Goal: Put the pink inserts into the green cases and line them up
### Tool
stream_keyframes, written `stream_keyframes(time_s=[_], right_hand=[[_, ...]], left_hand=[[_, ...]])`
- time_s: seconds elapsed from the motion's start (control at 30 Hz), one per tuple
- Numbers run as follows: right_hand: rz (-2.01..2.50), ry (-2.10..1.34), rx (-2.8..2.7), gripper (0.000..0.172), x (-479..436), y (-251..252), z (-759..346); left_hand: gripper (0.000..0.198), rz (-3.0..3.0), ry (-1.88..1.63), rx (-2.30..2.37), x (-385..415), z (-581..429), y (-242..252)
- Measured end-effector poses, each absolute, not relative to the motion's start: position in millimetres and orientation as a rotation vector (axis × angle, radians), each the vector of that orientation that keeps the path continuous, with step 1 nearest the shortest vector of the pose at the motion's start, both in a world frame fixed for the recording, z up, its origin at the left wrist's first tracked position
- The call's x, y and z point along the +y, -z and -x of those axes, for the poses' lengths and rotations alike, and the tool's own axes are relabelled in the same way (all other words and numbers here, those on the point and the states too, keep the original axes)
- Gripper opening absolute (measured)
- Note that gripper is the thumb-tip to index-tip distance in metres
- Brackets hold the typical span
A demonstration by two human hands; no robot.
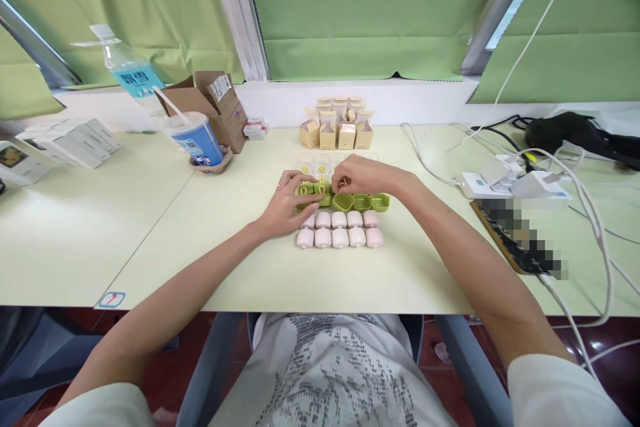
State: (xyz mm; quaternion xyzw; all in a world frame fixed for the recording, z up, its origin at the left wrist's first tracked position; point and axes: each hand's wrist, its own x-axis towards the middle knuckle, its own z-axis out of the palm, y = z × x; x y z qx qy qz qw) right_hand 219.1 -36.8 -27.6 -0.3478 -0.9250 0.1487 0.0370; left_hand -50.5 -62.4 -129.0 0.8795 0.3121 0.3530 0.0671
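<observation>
My left hand [287, 203] lies over the left end of a row of small green cases [363, 201], its fingers curled on one of them. My right hand [363, 175] hovers just behind that row, fingertips pinched on a small item I cannot make out. In front of the green row, two rows of pale pink cases [340, 229] sit closed on the cream table [200, 240]. Behind my hands lie clear trays with yellow rings [320, 165].
Small tan cartons [337, 127] stand at the back centre. A blue cup with a straw [197, 139], a water bottle [131, 75] and a brown cardboard box [223, 107] are back left. White boxes [70, 140] lie far left. Cables, white adapters [525, 183] and a dark board are at right.
</observation>
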Motion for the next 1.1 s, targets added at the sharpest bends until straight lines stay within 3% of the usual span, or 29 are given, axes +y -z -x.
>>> stream_keyframes(time_s=[0.23,0.57,0.73,0.87,1.1], right_hand=[[1.188,-0.366,-2.549,0.017,-41.3,-1.7,-251.1],[1.292,-0.352,-2.430,0.013,-44.8,-7.6,-258.9],[1.270,-0.373,-2.426,0.012,-45.7,-7.5,-256.9],[1.280,-0.352,-2.432,0.012,-45.5,-8.5,-256.7],[1.289,-0.347,-2.439,0.012,-43.4,-6.7,-256.8]], left_hand=[[0.015,-2.325,-1.329,1.302,-57.2,53.3,129.4],[0.018,-2.377,-1.339,1.299,-61.9,49.3,134.1],[0.026,-2.619,-1.202,1.075,-56.8,53.8,131.2],[0.023,-2.689,-1.047,0.965,-52.6,52.7,131.3],[0.019,-2.618,-1.103,0.970,-50.3,49.6,134.9]])
